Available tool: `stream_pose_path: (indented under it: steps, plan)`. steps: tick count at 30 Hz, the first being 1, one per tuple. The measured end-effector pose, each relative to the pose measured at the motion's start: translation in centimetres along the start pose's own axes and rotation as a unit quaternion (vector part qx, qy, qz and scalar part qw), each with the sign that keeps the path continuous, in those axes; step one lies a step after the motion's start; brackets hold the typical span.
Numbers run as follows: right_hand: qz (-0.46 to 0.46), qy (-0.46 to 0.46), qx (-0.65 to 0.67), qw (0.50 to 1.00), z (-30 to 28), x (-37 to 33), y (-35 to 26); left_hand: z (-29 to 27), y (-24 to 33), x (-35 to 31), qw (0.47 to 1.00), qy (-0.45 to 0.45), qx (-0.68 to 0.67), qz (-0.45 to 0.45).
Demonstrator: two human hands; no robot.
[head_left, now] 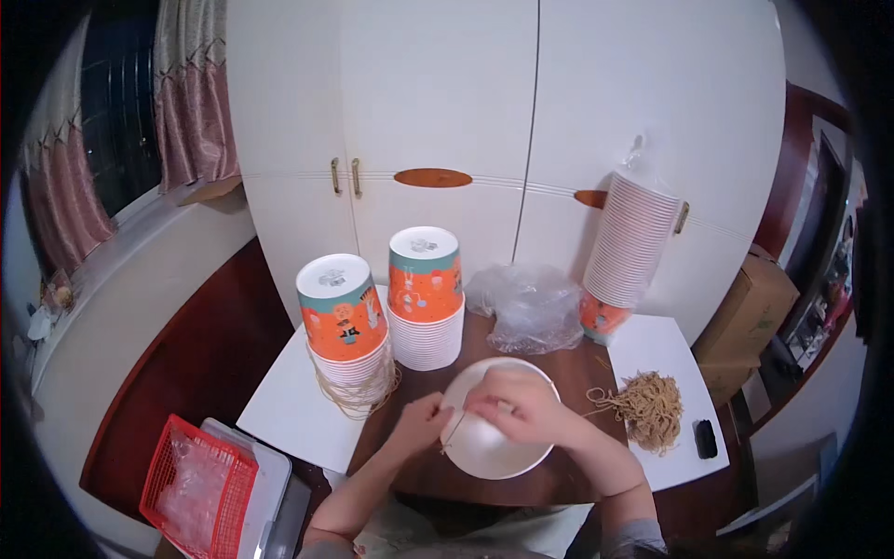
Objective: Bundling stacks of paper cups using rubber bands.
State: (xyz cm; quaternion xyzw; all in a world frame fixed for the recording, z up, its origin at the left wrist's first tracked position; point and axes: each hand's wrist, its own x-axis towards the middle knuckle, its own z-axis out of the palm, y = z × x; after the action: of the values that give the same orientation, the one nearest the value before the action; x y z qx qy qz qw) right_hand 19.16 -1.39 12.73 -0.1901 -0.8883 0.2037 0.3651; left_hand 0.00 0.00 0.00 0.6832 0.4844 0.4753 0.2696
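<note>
My hands met over the white bowl (pixel 494 433) right in front of me. My left hand (pixel 424 419) pinched a string (pixel 453 430) at its rim; my right hand (pixel 521 405) gripped the bowl's top. The string bundle (pixel 647 405) lay nearer my right.

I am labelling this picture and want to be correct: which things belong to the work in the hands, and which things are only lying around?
In hand:
left hand and right hand, on the string
white bowl stack beneath them
pile of twine
two tied bowl stacks
leaning bowl stack

Lying about:
clear plastic bag
red basket
small black object
cardboard box
</note>
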Motion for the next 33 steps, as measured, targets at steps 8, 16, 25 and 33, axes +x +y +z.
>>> stream_pose_path:
  steps: [8,16,25,33]
  plan:
    - [-0.224,0.023,-0.292,0.930,5.8,4.9,-3.9,-15.0,4.9,5.0,0.836,0.430,0.232,0.249]
    - [-0.198,0.027,-0.389,0.899,15.8,12.0,2.3,-21.8,-2.9,12.5,0.797,0.421,0.351,0.252]
    - [-0.116,-0.061,-0.336,0.933,22.7,9.7,7.3,-20.3,-9.2,12.0,0.885,0.276,0.358,0.108]
    - [-0.116,0.013,-0.316,0.942,23.6,8.8,9.5,-20.1,-8.5,10.8,0.866,0.236,0.440,0.001]
